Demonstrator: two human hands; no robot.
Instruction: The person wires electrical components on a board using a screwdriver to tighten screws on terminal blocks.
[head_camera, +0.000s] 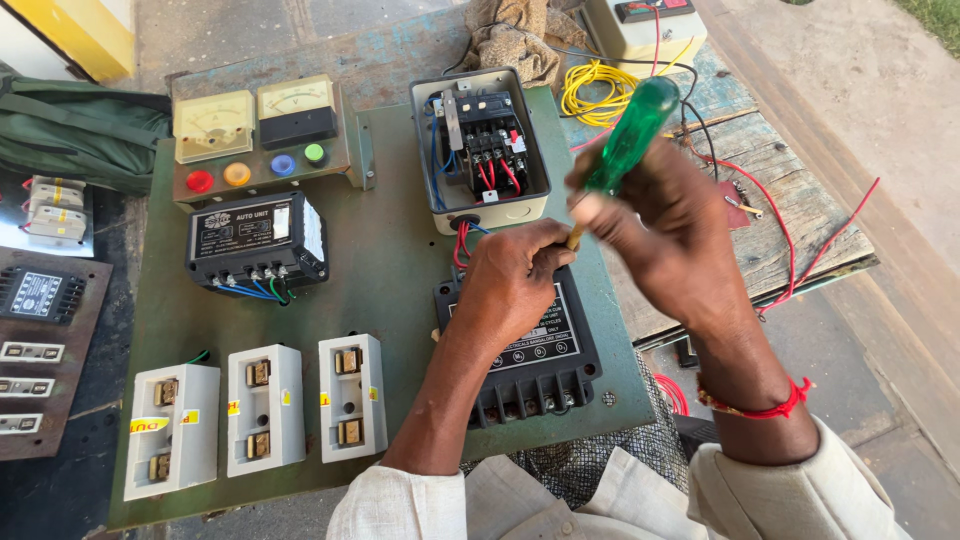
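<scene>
Green painted board (390, 230) takes up most of the view, lying flat on a worn wooden table (790, 215).

On it, big to small:
- meter panel (262, 135) top left, two dials, four coloured buttons under them
- open contactor box (480, 150) top centre, red and blue wires inside
- black control unit (257, 243) below the meters, blue leads at its lower edge
- second black module (535, 355) lower centre, partly hidden under the hands
- three white fuse carriers (262, 412) in a row, bottom left
- yellow wire coil (595, 92) off the board, upper right

Key relation: screwdriver with green handle (632, 135) has its long axis running from upper right down to lower left. The handle sticks up above the right hand; the tip end drops toward the top edge of the second black module, just below the contactor box. The tip itself is hidden behind the fingers, so I can't tell which terminal it meets.

Right hand (665, 235): clenched around the lower handle and shaft, firm grasp.

Left hand (510, 280): nearer the module, resting on its top edge, fingers curled in at the shaft's lower end. Can't tell whether it's pinching a wire or just steadying.

Red thread band (765, 405) on the right wrist.
</scene>
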